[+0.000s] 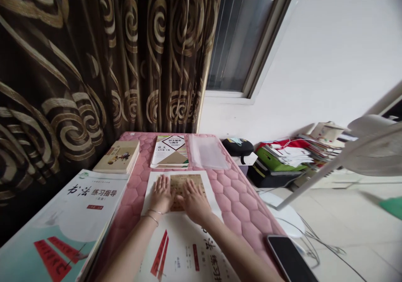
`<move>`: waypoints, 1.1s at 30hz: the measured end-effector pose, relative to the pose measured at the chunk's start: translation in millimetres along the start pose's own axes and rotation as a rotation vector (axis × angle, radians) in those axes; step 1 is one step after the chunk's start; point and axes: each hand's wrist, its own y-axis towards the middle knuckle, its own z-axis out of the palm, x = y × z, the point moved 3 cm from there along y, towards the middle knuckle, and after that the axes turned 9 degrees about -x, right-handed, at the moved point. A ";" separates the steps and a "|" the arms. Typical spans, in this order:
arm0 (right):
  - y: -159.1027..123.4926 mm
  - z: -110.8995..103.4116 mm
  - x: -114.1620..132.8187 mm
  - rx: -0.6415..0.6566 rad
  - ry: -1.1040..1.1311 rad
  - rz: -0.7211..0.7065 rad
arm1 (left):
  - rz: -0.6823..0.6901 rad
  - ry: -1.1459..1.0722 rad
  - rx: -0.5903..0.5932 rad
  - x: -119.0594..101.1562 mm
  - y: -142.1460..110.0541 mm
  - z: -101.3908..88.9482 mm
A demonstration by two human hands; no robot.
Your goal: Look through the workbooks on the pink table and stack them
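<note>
Left hand (pixel 161 195) and right hand (pixel 194 202) are pressing down open and flat, fingers spread wide, holding nothing, apparently keeping the calligraphy practice sheet (pixel 188 182) from shifting; it is lying mid-way along the pink quilted mat (pixel 234 202), a calligraphy workbook (pixel 53 227) overhanging the near-left corner.

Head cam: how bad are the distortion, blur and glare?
Head view: strong wide-angle skew, with the window frame and curtain leaning; light soft, no hard shadows or strong glare; left hand and right hand fairly sharp; electric fan at the right edge smeared.
</note>
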 end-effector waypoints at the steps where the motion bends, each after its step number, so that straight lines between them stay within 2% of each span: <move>1: 16.7 3.9 11.0 -0.008 0.047 -0.051 | 0.001 0.000 -0.006 0.1 0.5 3.5; 3: 45.9 17.1 21.8 0.035 0.111 -0.068 | 0.004 0.001 -0.015 0.3 1.2 9.1; 5: 64.6 30.5 15.6 0.085 0.105 -0.017 | 0.007 0.004 -0.031 0.5 1.2 11.2; 7: 71.0 37.0 -6.3 0.076 0.060 0.069 | 0.005 0.009 -0.059 1.0 0.3 9.6; 10: 63.1 34.4 -52.6 0.042 -0.019 0.217 | -0.033 0.031 -0.080 3.7 -2.4 3.2; 12: 54.4 29.8 -76.9 0.044 -0.055 0.266 | -0.073 0.051 -0.074 4.8 -2.6 -2.5; 14: 48.5 26.4 -89.3 0.041 -0.076 0.277 | -0.142 0.068 -0.048 1.4 1.5 -8.7; 17: 46.5 25.1 -90.5 0.022 -0.097 0.278 | -0.177 0.005 0.030 -22.1 18.1 -15.7; 20: 47.5 26.3 -86.6 0.045 -0.122 0.269 | 0.104 -0.199 0.088 -68.2 39.1 -15.4; 21: 47.6 26.7 -86.2 0.059 -0.129 0.266 | 0.142 -0.237 0.120 -80.3 44.0 -12.6; 24: 47.8 27.2 -86.9 0.075 -0.135 0.269 | 0.105 -0.246 0.145 -93.1 51.0 -2.1; 27: 48.2 27.8 -86.7 0.045 -0.134 0.274 | 0.021 -0.205 0.112 -68.8 47.1 4.0; 33: 48.1 26.7 -88.6 0.033 -0.109 0.278 | -0.090 -0.048 0.121 19.2 31.1 -1.4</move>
